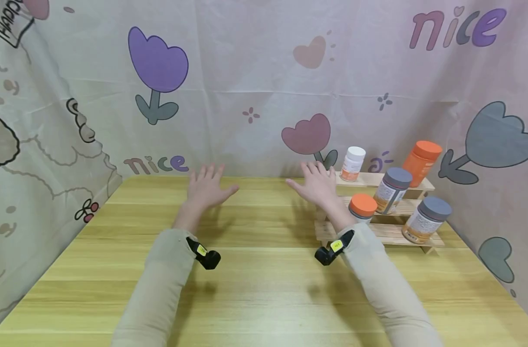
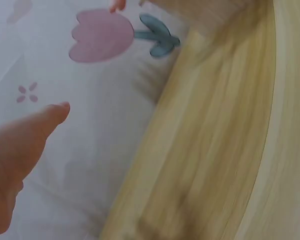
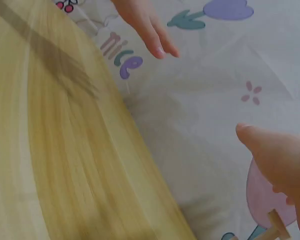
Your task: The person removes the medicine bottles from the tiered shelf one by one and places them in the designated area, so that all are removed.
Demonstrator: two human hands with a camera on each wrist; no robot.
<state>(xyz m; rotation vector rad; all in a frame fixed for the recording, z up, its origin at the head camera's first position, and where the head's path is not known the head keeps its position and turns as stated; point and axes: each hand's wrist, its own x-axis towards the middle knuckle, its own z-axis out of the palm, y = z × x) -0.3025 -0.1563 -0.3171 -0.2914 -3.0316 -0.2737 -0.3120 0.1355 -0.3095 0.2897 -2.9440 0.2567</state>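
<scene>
Both hands reach out over the far part of the wooden table (image 1: 255, 279), holding nothing. My left hand (image 1: 206, 185) has its fingers spread and its thumb pointing right; in the left wrist view its thumb (image 2: 40, 122) shows against the curtain. My right hand (image 1: 318, 183), also spread, has its thumb toward the left hand. It is nearest to a three-step wooden rack (image 1: 387, 234) on the right. A white bottle (image 1: 353, 164) with an orange label stands on the top step, just right of the right hand. Behind the right wrist, an orange-lidded jar (image 1: 362, 206) is partly hidden.
An orange bottle (image 1: 422, 164) stands on the rack's top step. Below it are a grey-lidded jar (image 1: 392, 190) and another grey-lidded jar (image 1: 426, 220) at lower right. A printed curtain (image 1: 246, 58) hangs along the table's back and sides.
</scene>
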